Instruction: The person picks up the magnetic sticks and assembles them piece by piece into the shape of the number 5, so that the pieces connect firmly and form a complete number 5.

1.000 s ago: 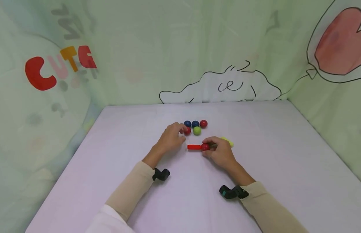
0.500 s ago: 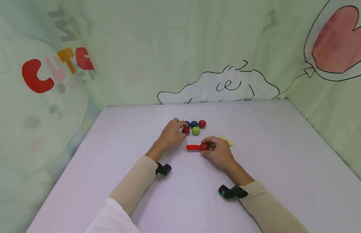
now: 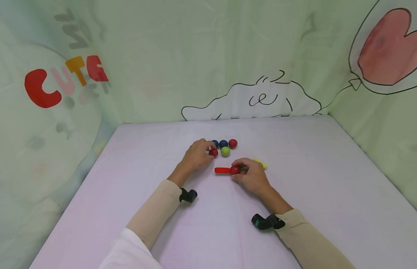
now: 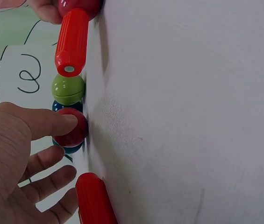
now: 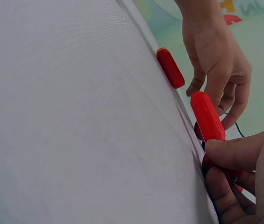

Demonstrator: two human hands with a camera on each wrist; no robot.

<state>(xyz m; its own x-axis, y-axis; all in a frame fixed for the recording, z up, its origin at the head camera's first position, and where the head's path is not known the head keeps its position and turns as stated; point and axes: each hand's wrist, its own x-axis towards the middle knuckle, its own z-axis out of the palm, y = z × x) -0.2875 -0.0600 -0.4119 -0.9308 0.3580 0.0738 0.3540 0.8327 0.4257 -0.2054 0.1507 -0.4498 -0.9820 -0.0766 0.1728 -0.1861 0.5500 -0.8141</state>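
Note:
In the head view my left hand (image 3: 197,155) has its thumb and finger at a glossy red ball (image 3: 213,152), pinching it, while the other fingers spread loosely in the left wrist view. My right hand (image 3: 252,175) pinches another red ball (image 3: 235,170) between thumb and fingers. A ridged red handle (image 4: 72,44) sticks out from that ball toward the left. Close to the left hand a second red handle (image 5: 170,68) shows low by the table in both wrist views; the head view hides it.
Beyond the hands sit two blue balls (image 3: 223,144), a red ball (image 3: 233,143) and a green ball (image 3: 225,151). A yellow piece (image 3: 261,163) shows partly behind the right hand. A printed curtain (image 3: 154,74) surrounds the white table (image 3: 295,149).
The left hand has moved in from beside the ball group and closed thumb and finger on the near red ball, which shifts slightly toward me. The right hand stays put.

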